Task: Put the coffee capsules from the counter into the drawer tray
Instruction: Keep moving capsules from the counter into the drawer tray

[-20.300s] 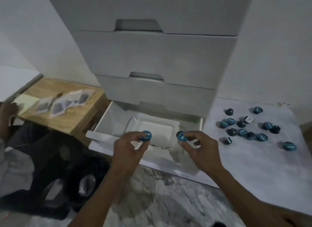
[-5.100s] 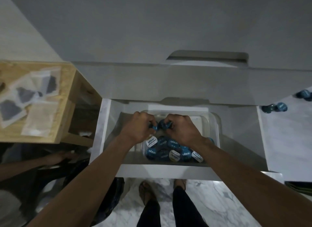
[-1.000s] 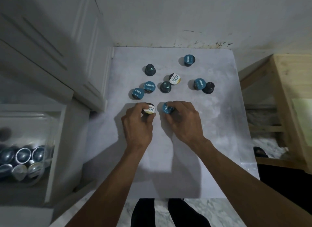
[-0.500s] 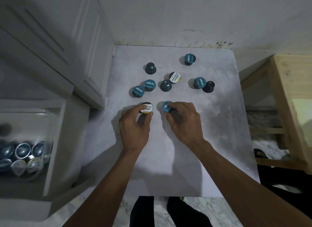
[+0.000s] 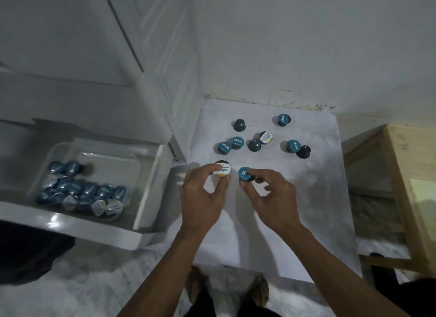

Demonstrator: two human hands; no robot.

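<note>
My left hand [image 5: 203,196] pinches a black capsule with a white and yellow lid [image 5: 223,169] just above the white counter [image 5: 306,198]. My right hand [image 5: 271,194] pinches a teal-lidded capsule [image 5: 245,174] beside it. Several more capsules lie further back on the counter, among them a teal pair [image 5: 230,145] and a white-lidded one [image 5: 266,137]. To the left, the open drawer [image 5: 94,224] holds a clear tray [image 5: 59,149] with several capsules [image 5: 82,191] piled at its near end.
A white drawer cabinet [image 5: 153,69] rises between drawer and counter. A wooden shelf frame [image 5: 405,187] stands right of the counter. My feet [image 5: 226,286] are on the marble floor below. A white wall backs the counter.
Both hands have lifted their capsules off the counter and drawn slightly toward me. The view has swung left, so the open drawer and its tray show more fully.
</note>
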